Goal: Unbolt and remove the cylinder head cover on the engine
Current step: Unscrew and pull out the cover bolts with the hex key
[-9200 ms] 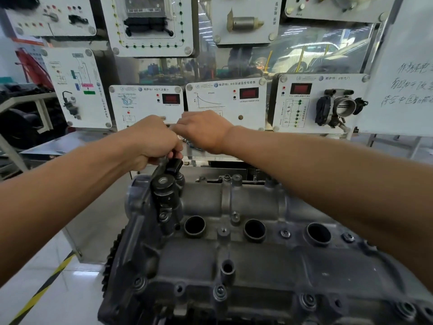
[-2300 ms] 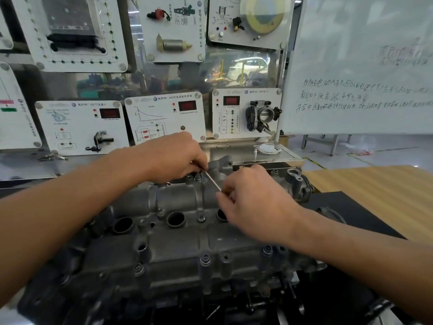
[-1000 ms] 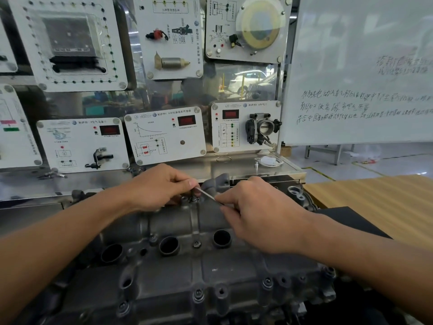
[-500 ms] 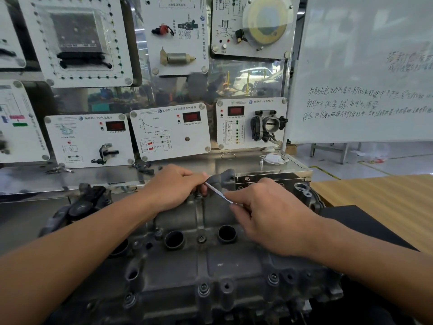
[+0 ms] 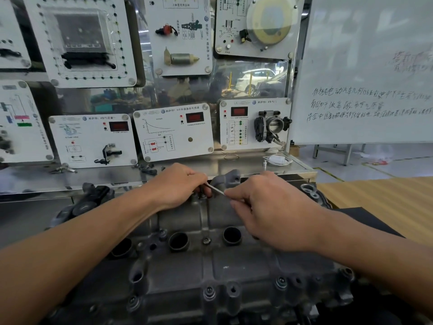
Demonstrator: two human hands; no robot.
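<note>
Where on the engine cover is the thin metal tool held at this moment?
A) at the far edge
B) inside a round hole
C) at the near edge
A: the left hand and the right hand hold the thin metal tool at the far edge of the cover, beyond the round holes.

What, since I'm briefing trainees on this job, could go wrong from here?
1. The thin tool, pinched by the right hand and gripped at its far end by the left hand, could slip while turning and drive knuckles into the bracket.
2. A freed bolt could drop into an open well.
3. Near-edge bolts look seated, so lifting the cover early may strain it.
</note>
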